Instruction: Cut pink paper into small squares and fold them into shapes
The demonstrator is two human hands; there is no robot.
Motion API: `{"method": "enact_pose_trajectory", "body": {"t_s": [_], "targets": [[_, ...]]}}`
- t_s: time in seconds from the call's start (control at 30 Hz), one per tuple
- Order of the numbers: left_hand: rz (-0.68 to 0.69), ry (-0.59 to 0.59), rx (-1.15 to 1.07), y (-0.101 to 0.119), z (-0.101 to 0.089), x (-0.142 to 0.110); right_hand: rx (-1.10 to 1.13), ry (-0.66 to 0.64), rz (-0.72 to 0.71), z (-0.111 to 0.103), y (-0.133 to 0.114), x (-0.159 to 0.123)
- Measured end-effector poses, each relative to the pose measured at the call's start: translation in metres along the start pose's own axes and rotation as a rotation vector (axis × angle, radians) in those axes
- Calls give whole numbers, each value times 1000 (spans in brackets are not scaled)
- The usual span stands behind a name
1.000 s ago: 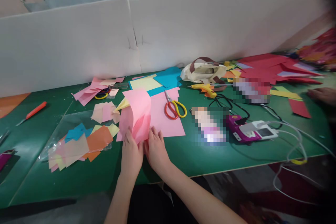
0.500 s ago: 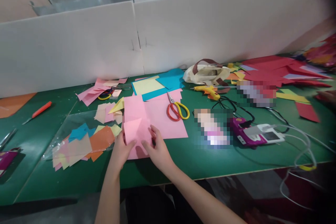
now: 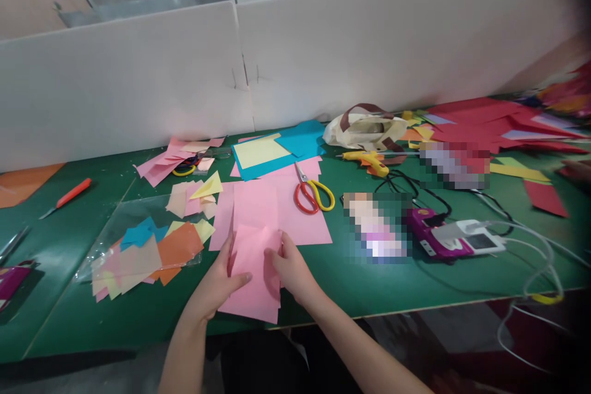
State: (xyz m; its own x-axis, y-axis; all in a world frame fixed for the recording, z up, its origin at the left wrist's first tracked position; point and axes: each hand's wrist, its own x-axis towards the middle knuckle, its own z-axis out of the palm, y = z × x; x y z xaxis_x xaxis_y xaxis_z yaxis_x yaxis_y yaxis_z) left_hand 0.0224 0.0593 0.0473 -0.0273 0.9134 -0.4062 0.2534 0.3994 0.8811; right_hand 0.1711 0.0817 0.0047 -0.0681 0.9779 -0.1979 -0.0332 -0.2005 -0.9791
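A pink paper sheet (image 3: 253, 271) lies partly folded at the near edge of the green table (image 3: 369, 283). My left hand (image 3: 217, 283) grips its left side, thumb on top and fingers beneath. My right hand (image 3: 290, 265) pinches the sheet's right edge. A larger pink sheet (image 3: 295, 215) lies flat just behind it. Red-and-yellow scissors (image 3: 314, 194) rest on that larger sheet, to the right of my hands.
Loose coloured paper pieces (image 3: 143, 246) lie on a clear plastic sheet at left. A red utility knife (image 3: 69, 194) lies further left. A yellow glue gun (image 3: 369, 160), a cloth bag (image 3: 364, 129), cables and a purple device (image 3: 438, 237) sit right. White partition (image 3: 184, 80) behind.
The pink sheet stood curled up between my hands, then was laid down and pulled toward the table's near edge. Both hands slid nearer with it.
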Motion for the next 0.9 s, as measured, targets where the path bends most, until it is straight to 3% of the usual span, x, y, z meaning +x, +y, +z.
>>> {"method": "enact_pose_trajectory", "body": {"t_s": [0.23, 0.33, 0.43, 0.53, 0.77, 0.9], "targets": [[330, 342, 98, 35, 8, 47, -193, -22, -435, -14, -33, 41], [570, 333, 53, 51, 11, 75, -241, -62, -620, -29, -56, 67], [660, 308, -31, 59, 19, 96, -259, -69, -770, -39, -68, 90], [552, 348, 61, 60, 27, 109, -237, -72, -808, -44, -64, 107], [369, -34, 18, 46, 34, 120, -283, 119, -781, -52, -39, 113], [292, -71, 74, 37, 33, 119, -214, 115, -716, -53, -40, 110]]}}
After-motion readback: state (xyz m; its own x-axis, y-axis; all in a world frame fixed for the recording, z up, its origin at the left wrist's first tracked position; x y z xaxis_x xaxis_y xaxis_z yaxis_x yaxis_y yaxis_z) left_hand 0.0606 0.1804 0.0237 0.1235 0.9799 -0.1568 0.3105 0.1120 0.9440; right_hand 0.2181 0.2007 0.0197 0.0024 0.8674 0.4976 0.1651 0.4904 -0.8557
